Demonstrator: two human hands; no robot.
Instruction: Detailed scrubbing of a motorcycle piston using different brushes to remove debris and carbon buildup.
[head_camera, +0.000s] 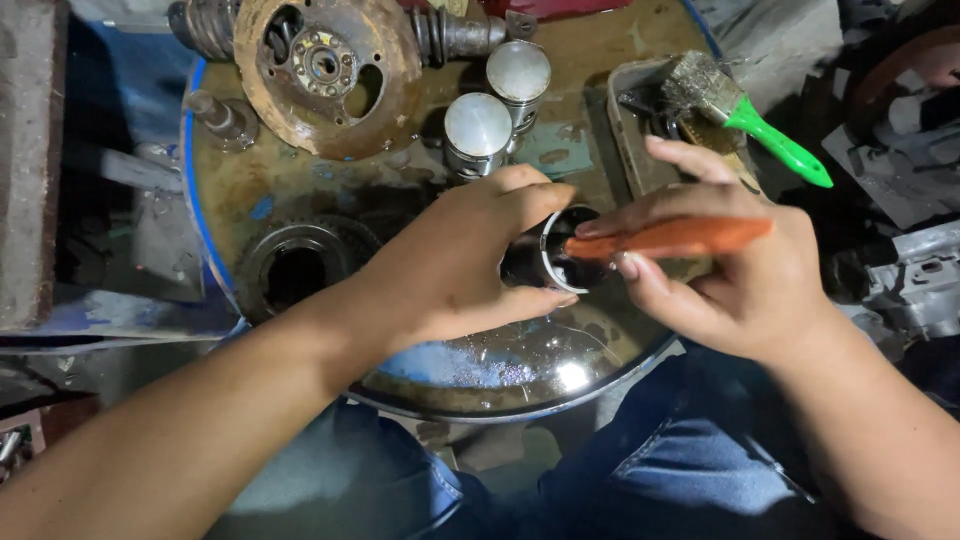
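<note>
Drum top (300, 190), centre of frame: metal, rusty brown, oily, wet gloss at lower edge. Two pistons (478, 125), upper centre: bright metal, smooth satin crowns. Round plate (300, 110), upper left: rough rusted metal. Gear ring (262, 248), left of centre: dark greasy metal. Brush (775, 140), upper right: glossy green plastic handle, grimy matted bristles. Orange-brown handle (670, 238) in right hand (740, 270): worn, matt. Ring part (550, 255) in left hand (450, 260): shiny metal rim. Trousers (700, 470), bottom: blue denim.
</note>
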